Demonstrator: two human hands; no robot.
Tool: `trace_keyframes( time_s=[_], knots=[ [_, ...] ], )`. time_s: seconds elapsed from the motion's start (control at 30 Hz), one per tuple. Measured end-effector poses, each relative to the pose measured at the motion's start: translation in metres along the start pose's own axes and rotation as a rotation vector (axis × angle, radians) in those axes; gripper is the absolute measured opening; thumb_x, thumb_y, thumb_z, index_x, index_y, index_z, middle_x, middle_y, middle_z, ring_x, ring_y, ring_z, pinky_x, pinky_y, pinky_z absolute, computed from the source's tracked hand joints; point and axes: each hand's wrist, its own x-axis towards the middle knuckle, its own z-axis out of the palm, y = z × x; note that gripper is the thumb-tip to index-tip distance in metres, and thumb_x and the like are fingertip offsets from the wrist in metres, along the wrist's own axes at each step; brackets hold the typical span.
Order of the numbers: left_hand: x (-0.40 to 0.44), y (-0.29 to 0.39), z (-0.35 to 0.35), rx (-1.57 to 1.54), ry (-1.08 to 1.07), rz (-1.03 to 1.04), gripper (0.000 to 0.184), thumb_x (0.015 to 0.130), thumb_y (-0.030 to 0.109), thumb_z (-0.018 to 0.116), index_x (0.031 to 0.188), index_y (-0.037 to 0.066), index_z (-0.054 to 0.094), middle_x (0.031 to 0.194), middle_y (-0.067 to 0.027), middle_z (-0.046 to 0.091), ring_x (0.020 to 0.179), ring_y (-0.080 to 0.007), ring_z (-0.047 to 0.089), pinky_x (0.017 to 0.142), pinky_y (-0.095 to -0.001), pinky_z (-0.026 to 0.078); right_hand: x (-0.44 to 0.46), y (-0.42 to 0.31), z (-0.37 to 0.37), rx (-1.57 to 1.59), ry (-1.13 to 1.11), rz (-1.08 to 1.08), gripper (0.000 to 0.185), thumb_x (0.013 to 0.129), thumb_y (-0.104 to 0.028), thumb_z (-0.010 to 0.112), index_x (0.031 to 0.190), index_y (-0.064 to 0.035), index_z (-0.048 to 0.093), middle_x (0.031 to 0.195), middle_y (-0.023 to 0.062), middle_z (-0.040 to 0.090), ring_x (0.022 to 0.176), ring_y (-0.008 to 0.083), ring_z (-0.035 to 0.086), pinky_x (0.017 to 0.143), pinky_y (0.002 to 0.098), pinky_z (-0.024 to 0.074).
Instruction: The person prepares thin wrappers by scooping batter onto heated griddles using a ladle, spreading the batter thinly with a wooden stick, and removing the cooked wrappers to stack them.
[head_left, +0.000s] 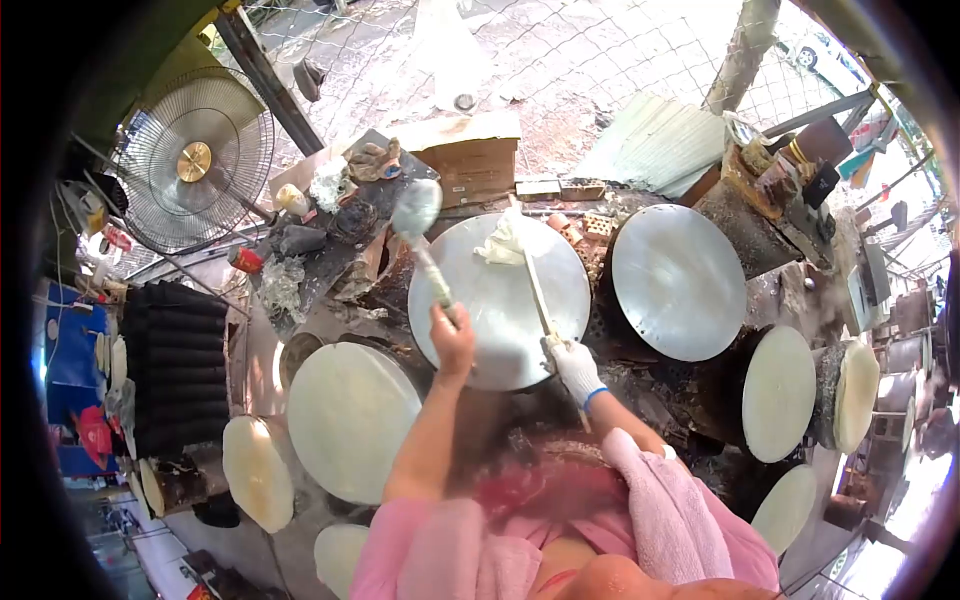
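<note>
My left hand, bare, is closed round the handle of a ladle, whose blurred round head is raised by the left edge of a round metal plate. In a white glove with a blue cuff, my right hand grips a long thin stick. The stick slants up over the plate, and a whitish cloth hangs at its far part, over the plate's upper area.
A second metal plate lies to the right. Pale round discs stand on both sides. Behind are a cardboard box, a cluttered stand and a wire fence. A large fan is at the upper left.
</note>
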Motion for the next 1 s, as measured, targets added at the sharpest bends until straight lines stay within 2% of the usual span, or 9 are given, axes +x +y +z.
trace_keyframes(
  time_s=[0.13,0.2,0.33,0.53,0.57,0.67,0.77,0.9,1.0],
  knots=[
    [0.006,-0.040,-0.059,-0.038,-0.129,-0.083,0.018,0.099,0.017,0.054,0.101,-0.001,0.053,0.074,-0.0098,0.054,0.064,-0.0190,0.052,0.059,-0.0334,0.044,-0.053,-0.093,-0.045,-0.689,0.120,-0.200,0.056,0.093,-0.033,0.065,0.138,-0.0038,0.052,0.090,0.0042,0.072,0.077,0.0100,0.064,0.073,0.0277,0.0512],
    [-0.003,-0.042,-0.077,0.086,-0.073,0.080,0.020,0.101,0.023,0.054,0.091,0.006,0.051,0.067,0.0023,0.047,0.049,-0.0046,0.043,0.041,-0.0236,0.037,-0.039,-0.065,-0.065,-0.452,0.239,-0.288,0.051,0.094,-0.030,0.064,0.137,-0.0035,0.053,0.102,0.0066,0.073,0.088,0.0095,0.064,0.082,0.0260,0.0509],
    [-0.041,-0.025,-0.107,-0.104,-0.229,-0.445,0.022,0.100,0.022,0.055,0.085,0.007,0.049,0.061,0.0040,0.043,0.046,-0.0041,0.038,0.039,-0.0229,0.033,-0.022,-0.045,-0.024,-0.047,-0.190,0.014,0.043,0.094,-0.027,0.064,0.125,0.0022,0.062,0.091,-0.0008,0.067,0.070,0.0056,0.058,0.065,0.0206,0.0475],
    [-0.089,-0.026,-0.133,0.027,-0.130,-0.369,0.023,0.100,0.020,0.055,0.083,0.007,0.046,0.060,0.0041,0.041,0.044,-0.0047,0.037,0.038,-0.0237,0.032,-0.034,-0.110,-0.069,-0.406,0.045,-0.347,0.049,0.091,-0.032,0.068,0.131,-0.0049,0.060,0.089,0.0011,0.070,0.071,0.0102,0.060,0.069,0.0272,0.0502],
    [-0.091,-0.014,-0.140,0.118,-0.142,-0.474,0.031,0.098,0.025,0.055,0.085,-0.003,0.053,0.067,-0.0122,0.057,0.062,-0.0229,0.055,0.059,-0.0385,0.046,-0.014,-0.092,-0.082,-0.382,0.033,-0.314,0.048,0.092,-0.032,0.068,0.131,-0.0053,0.060,0.086,0.0006,0.069,0.069,0.0095,0.059,0.066,0.0266,0.0489],
    [-0.103,-0.002,-0.143,0.086,-0.086,-0.502,0.030,0.099,0.024,0.055,0.084,-0.002,0.053,0.066,-0.0103,0.056,0.060,-0.0201,0.054,0.057,-0.0366,0.046,0.018,-0.064,-0.068,-0.232,-0.239,-0.014,0.041,0.092,-0.033,0.067,0.121,-0.0039,0.067,0.070,-0.0045,0.057,0.058,0.0043,0.047,0.052,0.0239,0.0369],
    [-0.112,0.018,-0.142,0.019,-0.047,-0.644,0.030,0.098,0.025,0.056,0.083,-0.001,0.053,0.064,-0.0072,0.056,0.057,-0.0158,0.052,0.054,-0.0339,0.045,0.024,-0.072,-0.051,-0.235,-0.358,-0.001,0.039,0.091,-0.031,0.069,0.115,-0.0010,0.069,0.073,-0.0025,0.060,0.062,0.0053,0.051,0.057,0.0227,0.0414],
    [-0.129,0.022,-0.142,0.038,0.030,-0.647,0.030,0.098,0.026,0.056,0.082,0.001,0.051,0.064,-0.0036,0.054,0.055,-0.0115,0.049,0.050,-0.0303,0.043,0.063,-0.092,-0.117,-0.406,-0.196,-0.416,0.044,0.094,-0.027,0.065,0.132,-0.0064,0.060,0.084,-0.0008,0.065,0.068,0.0025,0.053,0.064,0.0230,0.0463],
    [-0.141,0.022,-0.139,-0.032,0.063,-0.703,0.029,0.099,0.027,0.055,0.083,0.003,0.050,0.065,-0.0021,0.053,0.055,-0.0092,0.047,0.048,-0.0275,0.041,0.063,-0.121,-0.110,-0.456,-0.388,-0.064,0.041,0.094,-0.033,0.064,0.121,-0.0025,0.066,0.077,-0.0046,0.060,0.062,0.0050,0.049,0.059,0.0231,0.0435]
  ],
)
